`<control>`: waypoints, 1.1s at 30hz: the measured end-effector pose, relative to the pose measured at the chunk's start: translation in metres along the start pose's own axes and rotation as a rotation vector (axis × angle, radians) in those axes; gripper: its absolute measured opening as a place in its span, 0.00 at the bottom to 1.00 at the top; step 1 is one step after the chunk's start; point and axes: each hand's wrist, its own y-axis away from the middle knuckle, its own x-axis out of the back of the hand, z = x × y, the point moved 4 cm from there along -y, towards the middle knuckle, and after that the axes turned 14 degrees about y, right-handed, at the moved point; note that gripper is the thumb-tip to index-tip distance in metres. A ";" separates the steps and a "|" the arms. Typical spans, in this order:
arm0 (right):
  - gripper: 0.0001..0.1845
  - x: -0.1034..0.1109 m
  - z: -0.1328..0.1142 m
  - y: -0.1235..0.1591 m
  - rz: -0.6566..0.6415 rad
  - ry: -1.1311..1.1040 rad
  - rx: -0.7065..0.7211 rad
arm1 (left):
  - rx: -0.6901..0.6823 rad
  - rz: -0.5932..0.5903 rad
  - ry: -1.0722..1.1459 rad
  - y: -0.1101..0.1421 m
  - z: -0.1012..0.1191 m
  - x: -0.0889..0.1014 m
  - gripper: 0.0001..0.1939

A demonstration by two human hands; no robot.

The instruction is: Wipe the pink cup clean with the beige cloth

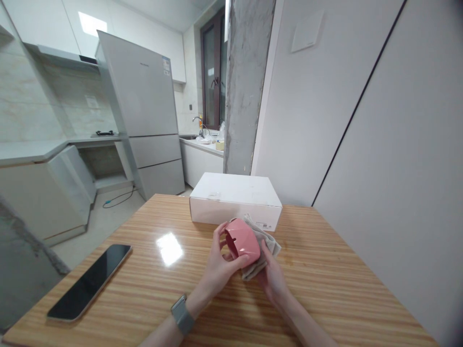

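Watch (pixel 183 315) on left wrist; left hand (pixel 219 262) pinching pink cup (pixel 246 243) near its open end, right hand (pixel 269 277) gripping gray cloth (pixel 269 239) against the other end. Cup sits between both hands over worktop (pixel 152 289), white box (pixel 235 187) just beyond. Best guess: steady left grip, cloth flat, even pressure so slick shell doesn't slip.

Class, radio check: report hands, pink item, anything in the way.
Left hand gripping pink item; right hand holding grey cloth against it. Item's open end faces left. White box close behind, not blocking hands.
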 end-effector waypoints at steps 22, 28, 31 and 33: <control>0.22 0.012 -0.009 -0.003 0.038 0.022 -0.042 | -0.450 -0.251 -0.656 0.001 0.005 -0.004 0.47; 0.16 0.012 -0.023 0.003 0.064 -0.108 -0.112 | -0.373 -0.147 -0.603 -0.002 0.009 0.005 0.44; 0.15 0.022 -0.036 0.006 0.078 -0.170 -0.177 | -0.272 -0.064 -0.538 -0.006 0.010 0.013 0.44; 0.14 0.040 -0.045 0.010 0.146 -0.190 -0.200 | -0.201 -0.031 -0.490 -0.007 0.009 0.017 0.44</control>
